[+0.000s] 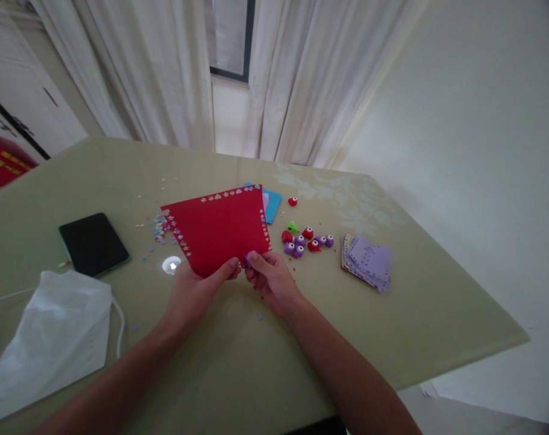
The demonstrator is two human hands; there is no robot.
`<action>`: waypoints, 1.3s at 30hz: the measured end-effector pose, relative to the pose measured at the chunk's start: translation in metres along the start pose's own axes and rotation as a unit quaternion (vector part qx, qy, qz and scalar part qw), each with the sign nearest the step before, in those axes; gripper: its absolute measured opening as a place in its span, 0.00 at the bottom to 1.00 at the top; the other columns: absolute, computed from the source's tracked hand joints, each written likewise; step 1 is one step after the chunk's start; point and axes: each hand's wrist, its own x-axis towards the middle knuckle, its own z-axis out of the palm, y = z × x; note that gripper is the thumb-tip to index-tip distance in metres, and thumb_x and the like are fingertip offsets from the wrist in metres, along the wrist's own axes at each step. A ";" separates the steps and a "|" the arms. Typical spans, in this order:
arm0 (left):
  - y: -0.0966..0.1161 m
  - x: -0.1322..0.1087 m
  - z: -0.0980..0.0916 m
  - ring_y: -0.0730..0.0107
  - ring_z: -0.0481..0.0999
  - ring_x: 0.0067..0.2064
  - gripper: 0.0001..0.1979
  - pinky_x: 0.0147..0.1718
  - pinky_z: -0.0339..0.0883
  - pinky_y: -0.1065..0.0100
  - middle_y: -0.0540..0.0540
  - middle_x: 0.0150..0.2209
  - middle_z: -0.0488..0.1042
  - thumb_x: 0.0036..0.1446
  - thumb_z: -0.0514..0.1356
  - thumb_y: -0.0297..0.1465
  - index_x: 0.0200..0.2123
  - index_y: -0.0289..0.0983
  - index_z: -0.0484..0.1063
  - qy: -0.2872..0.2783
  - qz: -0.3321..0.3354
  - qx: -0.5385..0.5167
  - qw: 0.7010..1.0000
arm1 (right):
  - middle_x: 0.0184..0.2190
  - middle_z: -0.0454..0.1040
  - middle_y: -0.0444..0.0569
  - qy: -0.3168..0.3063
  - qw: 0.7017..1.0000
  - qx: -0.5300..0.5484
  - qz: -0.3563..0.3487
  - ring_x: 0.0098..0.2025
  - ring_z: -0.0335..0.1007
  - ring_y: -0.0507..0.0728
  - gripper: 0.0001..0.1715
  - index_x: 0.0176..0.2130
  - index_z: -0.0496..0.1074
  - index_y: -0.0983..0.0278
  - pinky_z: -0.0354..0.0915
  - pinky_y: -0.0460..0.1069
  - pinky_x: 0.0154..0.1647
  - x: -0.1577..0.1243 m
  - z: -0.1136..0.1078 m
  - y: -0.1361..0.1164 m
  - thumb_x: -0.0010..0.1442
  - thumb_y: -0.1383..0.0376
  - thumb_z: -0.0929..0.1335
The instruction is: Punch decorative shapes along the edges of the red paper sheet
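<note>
A sheet of red paper [220,226] is held up over the table, with small hearts, stars and other shapes cut along its left, top and right edges. My left hand [202,290] grips its lower edge, thumb on top. Closed around a small purple craft punch [248,260], my right hand [274,279] is at the paper's lower right edge. Most of that punch is hidden by the fingers. Right of the paper lie several more small punches, among them a red punch [307,233], a purple punch [329,240] and a green punch [292,228].
A stack of purple punched paper [369,263] lies on the right. Blue paper [272,206] shows behind the red sheet. Tiny paper cutouts [160,228] are scattered left of it. A dark tablet or phone [94,243] and a white bag [61,332] lie on the left.
</note>
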 end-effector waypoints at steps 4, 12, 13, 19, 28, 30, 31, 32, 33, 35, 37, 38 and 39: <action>-0.003 0.000 0.001 0.56 0.86 0.33 0.17 0.35 0.81 0.62 0.43 0.33 0.87 0.55 0.74 0.46 0.36 0.37 0.86 -0.010 0.005 -0.005 1.000 | 0.19 0.69 0.42 0.019 1.000 -0.017 -0.005 0.22 0.57 0.49 0.31 0.23 0.74 0.63 0.49 0.48 0.23 0.000 0.001 0.001 0.44 0.42 0.84; -0.001 0.000 0.002 0.56 0.87 0.34 0.17 0.36 0.82 0.61 0.42 0.34 0.87 0.54 0.75 0.45 0.38 0.37 0.85 -0.002 0.000 -0.026 1.000 | 0.18 0.66 0.39 0.032 0.998 -0.037 -0.029 0.21 0.54 0.49 0.30 0.24 0.75 0.62 0.46 0.49 0.24 -0.001 0.001 0.004 0.45 0.43 0.84; 0.000 0.000 0.002 0.55 0.87 0.34 0.17 0.35 0.82 0.61 0.43 0.34 0.87 0.54 0.75 0.45 0.37 0.37 0.85 0.001 0.002 -0.025 1.000 | 0.19 0.68 0.41 0.021 0.999 -0.027 -0.022 0.22 0.56 0.50 0.31 0.26 0.75 0.62 0.49 0.49 0.24 -0.001 0.002 0.005 0.44 0.42 0.84; 0.012 -0.001 0.000 0.51 0.87 0.33 0.19 0.34 0.83 0.58 0.40 0.32 0.87 0.48 0.77 0.47 0.34 0.38 0.86 0.038 -0.026 -0.013 0.999 | 0.25 0.72 0.42 0.075 0.993 0.060 -0.065 0.25 0.59 0.50 0.31 0.30 0.76 0.61 0.56 0.47 0.25 0.008 -0.006 0.005 0.44 0.42 0.85; 0.011 0.010 -0.009 0.56 0.81 0.27 0.17 0.26 0.73 0.63 0.42 0.26 0.82 0.48 0.74 0.48 0.25 0.40 0.82 -0.117 -0.007 0.052 0.992 | 0.52 0.82 0.52 0.051 0.981 0.008 -0.189 0.54 0.75 0.63 0.28 0.36 0.84 0.57 0.71 0.54 0.48 0.008 -0.034 -0.039 0.49 0.39 0.81; 0.011 0.013 -0.011 0.59 0.77 0.25 0.16 0.24 0.69 0.66 0.44 0.24 0.80 0.48 0.73 0.47 0.24 0.41 0.80 -0.157 -0.003 0.071 0.985 | 0.48 0.84 0.52 0.050 0.981 -0.010 -0.187 0.51 0.76 0.64 0.27 0.37 0.84 0.56 0.70 0.55 0.49 0.006 -0.034 -0.041 0.48 0.40 0.82; 0.011 0.014 -0.012 0.61 0.76 0.24 0.16 0.23 0.67 0.66 0.45 0.22 0.79 0.48 0.73 0.46 0.23 0.41 0.79 -0.165 -0.001 0.075 0.983 | 0.46 0.84 0.52 0.058 0.980 -0.012 -0.191 0.49 0.76 0.64 0.26 0.37 0.84 0.56 0.70 0.56 0.49 0.006 -0.033 -0.041 0.48 0.41 0.83; 0.011 0.015 -0.013 0.62 0.74 0.23 0.16 0.22 0.66 0.66 0.46 0.21 0.77 0.48 0.72 0.46 0.23 0.41 0.77 -0.165 -0.001 0.076 0.983 | 0.46 0.84 0.51 0.066 0.978 -0.009 -0.199 0.49 0.76 0.64 0.26 0.38 0.84 0.56 0.70 0.56 0.50 0.005 -0.032 -0.041 0.48 0.42 0.83; 0.011 0.015 -0.013 0.63 0.73 0.22 0.16 0.22 0.65 0.67 0.47 0.20 0.76 0.48 0.72 0.46 0.22 0.42 0.76 -0.162 -0.001 0.074 0.984 | 0.48 0.84 0.51 0.069 0.975 -0.003 -0.210 0.49 0.76 0.64 0.26 0.38 0.84 0.56 0.71 0.56 0.51 0.005 -0.031 -0.041 0.48 0.42 0.83; 0.012 0.016 -0.015 0.64 0.71 0.22 0.15 0.22 0.63 0.68 0.49 0.19 0.74 0.47 0.72 0.45 0.22 0.42 0.75 -0.164 -0.005 0.073 0.984 | 0.55 0.83 0.51 0.066 0.972 0.011 -0.227 0.53 0.76 0.64 0.25 0.38 0.84 0.56 0.71 0.56 0.54 0.005 -0.031 -0.042 0.49 0.43 0.83; 0.012 0.018 -0.016 0.65 0.70 0.22 0.14 0.22 0.63 0.68 0.50 0.20 0.73 0.47 0.72 0.44 0.24 0.42 0.75 -0.181 -0.008 0.077 0.980 | 0.60 0.80 0.52 0.062 0.971 0.012 -0.233 0.56 0.77 0.64 0.25 0.38 0.84 0.56 0.71 0.56 0.55 0.006 -0.033 -0.043 0.50 0.43 0.83; 0.012 0.019 -0.017 0.66 0.70 0.23 0.14 0.23 0.63 0.69 0.51 0.20 0.73 0.48 0.71 0.43 0.25 0.41 0.75 -0.189 -0.007 0.081 0.979 | 0.61 0.80 0.53 0.062 0.971 0.007 -0.233 0.57 0.77 0.64 0.25 0.38 0.84 0.57 0.72 0.55 0.54 0.006 -0.034 -0.043 0.51 0.43 0.83; 0.011 0.019 -0.018 0.66 0.70 0.23 0.13 0.23 0.63 0.69 0.51 0.21 0.73 0.48 0.71 0.43 0.26 0.41 0.75 -0.196 -0.006 0.085 0.977 | 0.62 0.80 0.54 0.063 0.971 0.000 -0.232 0.57 0.77 0.64 0.25 0.38 0.84 0.58 0.72 0.55 0.54 0.006 -0.035 -0.043 0.51 0.44 0.83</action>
